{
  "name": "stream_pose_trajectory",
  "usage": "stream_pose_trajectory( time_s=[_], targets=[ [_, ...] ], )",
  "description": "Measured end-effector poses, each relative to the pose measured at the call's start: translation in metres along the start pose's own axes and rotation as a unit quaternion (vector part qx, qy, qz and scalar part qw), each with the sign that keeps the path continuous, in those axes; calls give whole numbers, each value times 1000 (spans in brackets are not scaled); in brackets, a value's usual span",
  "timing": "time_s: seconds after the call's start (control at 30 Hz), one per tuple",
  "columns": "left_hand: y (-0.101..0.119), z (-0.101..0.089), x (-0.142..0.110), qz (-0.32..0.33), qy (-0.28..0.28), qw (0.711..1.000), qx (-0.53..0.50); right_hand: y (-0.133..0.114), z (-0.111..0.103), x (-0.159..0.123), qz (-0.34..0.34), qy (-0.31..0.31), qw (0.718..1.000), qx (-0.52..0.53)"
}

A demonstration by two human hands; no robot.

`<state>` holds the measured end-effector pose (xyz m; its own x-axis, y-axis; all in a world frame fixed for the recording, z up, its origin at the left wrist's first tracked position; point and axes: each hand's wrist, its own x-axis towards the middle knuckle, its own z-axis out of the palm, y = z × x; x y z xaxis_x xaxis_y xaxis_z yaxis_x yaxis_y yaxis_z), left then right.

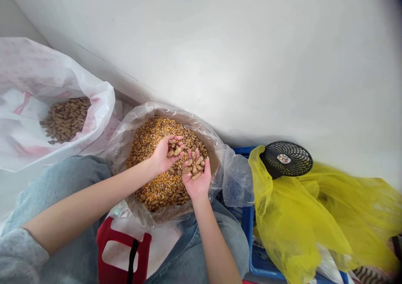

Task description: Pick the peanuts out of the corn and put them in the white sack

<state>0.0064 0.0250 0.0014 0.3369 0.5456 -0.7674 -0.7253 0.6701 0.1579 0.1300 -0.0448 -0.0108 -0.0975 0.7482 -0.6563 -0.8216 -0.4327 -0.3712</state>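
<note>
My left hand (165, 155) is cupped with its palm up and holds several unshelled peanuts (176, 150). Just right of it, my right hand (198, 183) also faces upward, fingers curled round a handful of peanuts (195, 167). Both hands are over a see-through plastic bag (121, 144) between my knees. Inside that bag lies a mix of yellow corn kernels (161, 183) and more unshelled peanuts. The hands hide part of the mix.
On the left stands a white woven sack (100, 104) with a peanut pile (67, 118) inside. A blue crate (251, 234) at right bears yellow netting (292, 221) and a black round fan (287, 159). A red plastic piece (106, 250) is below. A white wall (238, 58) rises behind.
</note>
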Motion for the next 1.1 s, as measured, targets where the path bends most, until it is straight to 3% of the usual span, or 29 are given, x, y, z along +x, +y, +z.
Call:
stream_pose_trajectory(
  time_s=[0.43, 0.8, 1.1],
  targets=[
    [-1, 0, 1, -2, 7, 1000, -1, 2, -3, -1, 30, -81, 995, 57],
    [-1, 0, 1, 1, 5, 1000, 4, 7, -3, -3, 106, -123, 976, 147],
    [-2, 3, -1, 5, 18, 1000, 7, 6, 0, -3, 87, -103, 987, 91]
  ],
)
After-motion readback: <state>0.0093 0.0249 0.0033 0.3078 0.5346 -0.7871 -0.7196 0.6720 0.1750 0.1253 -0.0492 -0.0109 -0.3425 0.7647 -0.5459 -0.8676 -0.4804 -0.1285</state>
